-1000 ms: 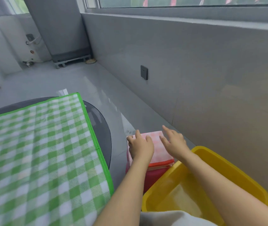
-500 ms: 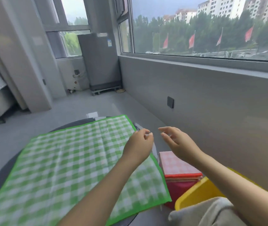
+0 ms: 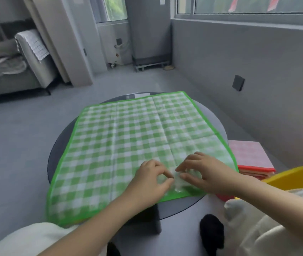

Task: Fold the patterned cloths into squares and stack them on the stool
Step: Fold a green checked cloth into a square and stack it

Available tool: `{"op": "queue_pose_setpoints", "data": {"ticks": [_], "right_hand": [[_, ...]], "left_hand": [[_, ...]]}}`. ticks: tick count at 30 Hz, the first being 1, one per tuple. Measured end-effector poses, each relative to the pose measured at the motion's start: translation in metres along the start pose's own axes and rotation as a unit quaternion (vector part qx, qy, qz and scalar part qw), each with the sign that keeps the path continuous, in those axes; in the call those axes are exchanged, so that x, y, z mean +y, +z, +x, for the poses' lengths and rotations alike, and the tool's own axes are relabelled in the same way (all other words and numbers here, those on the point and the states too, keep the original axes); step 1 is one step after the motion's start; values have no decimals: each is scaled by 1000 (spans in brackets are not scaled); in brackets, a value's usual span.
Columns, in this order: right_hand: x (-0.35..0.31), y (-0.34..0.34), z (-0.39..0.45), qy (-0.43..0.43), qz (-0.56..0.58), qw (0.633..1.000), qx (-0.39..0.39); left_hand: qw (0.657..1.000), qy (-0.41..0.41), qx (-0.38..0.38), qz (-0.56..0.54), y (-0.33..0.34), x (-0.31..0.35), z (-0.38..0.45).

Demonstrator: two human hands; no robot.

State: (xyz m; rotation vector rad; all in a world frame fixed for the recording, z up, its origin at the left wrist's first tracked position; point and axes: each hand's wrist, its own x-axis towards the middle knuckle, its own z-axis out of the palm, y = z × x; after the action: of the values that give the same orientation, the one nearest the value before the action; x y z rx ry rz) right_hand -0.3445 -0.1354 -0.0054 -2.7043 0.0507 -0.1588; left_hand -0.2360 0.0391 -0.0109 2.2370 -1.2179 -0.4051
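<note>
A green-and-white checked cloth (image 3: 128, 141) with a bright green hem lies spread flat over a round dark table (image 3: 58, 145). My left hand (image 3: 151, 179) and my right hand (image 3: 204, 172) rest side by side on its near right part, fingertips pinching a small bunch of the fabric between them. To the right of the table, a folded pink checked cloth (image 3: 248, 154) tops a stack of folded cloths on a red stool (image 3: 223, 197); the stool is mostly hidden.
A yellow tub (image 3: 296, 177) stands just right of the stool, with pale fabric in front of it. The grey wall with a dark socket (image 3: 238, 83) runs along the right. A sofa (image 3: 17, 71) is far left and a grey cabinet (image 3: 148, 32) at the back.
Both hands came off the folded pink stack, swung left over the table and came down onto the near part of the green cloth. My view turned from the stool toward the table.
</note>
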Motion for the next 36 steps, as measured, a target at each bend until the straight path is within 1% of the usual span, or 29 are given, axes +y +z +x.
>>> {"op": "queue_pose_setpoints", "data": {"ticks": [3,6,12,16,21,24,27,29,32,34,36], "right_hand": [[-2,7,-8,-27,1,999,-24],[-3,9,-12,-39,7,999,-34],[-6,11,-12,-33,41,998,-31],[-13,5,-6,10,62,998,-21],[-23,3,2,105,56,993,21],[-32,-6,8,138,8,988,69],[-45,-18,20,151,-119,974,123],[-53,-27,27,143,-175,961,157],[-65,-45,32,139,-210,951,181],[-71,-56,33,136,-216,949,185],[-75,-64,33,128,-222,950,178]], "left_hand": [[999,30,-22,-6,3,-9,-14],[998,49,-24,-26,3,-15,-23],[997,24,-26,-72,0,-19,-29],[996,0,-25,-80,-4,-19,-29],[998,-51,6,-40,-27,-18,-27],[996,-84,12,36,-49,-17,-26],[991,-94,43,87,-70,-9,-22],[984,-85,77,137,-83,-1,-19],[978,-65,105,166,-102,10,-18],[980,-60,98,164,-114,14,-18],[980,-58,72,174,-125,17,-19]]}}
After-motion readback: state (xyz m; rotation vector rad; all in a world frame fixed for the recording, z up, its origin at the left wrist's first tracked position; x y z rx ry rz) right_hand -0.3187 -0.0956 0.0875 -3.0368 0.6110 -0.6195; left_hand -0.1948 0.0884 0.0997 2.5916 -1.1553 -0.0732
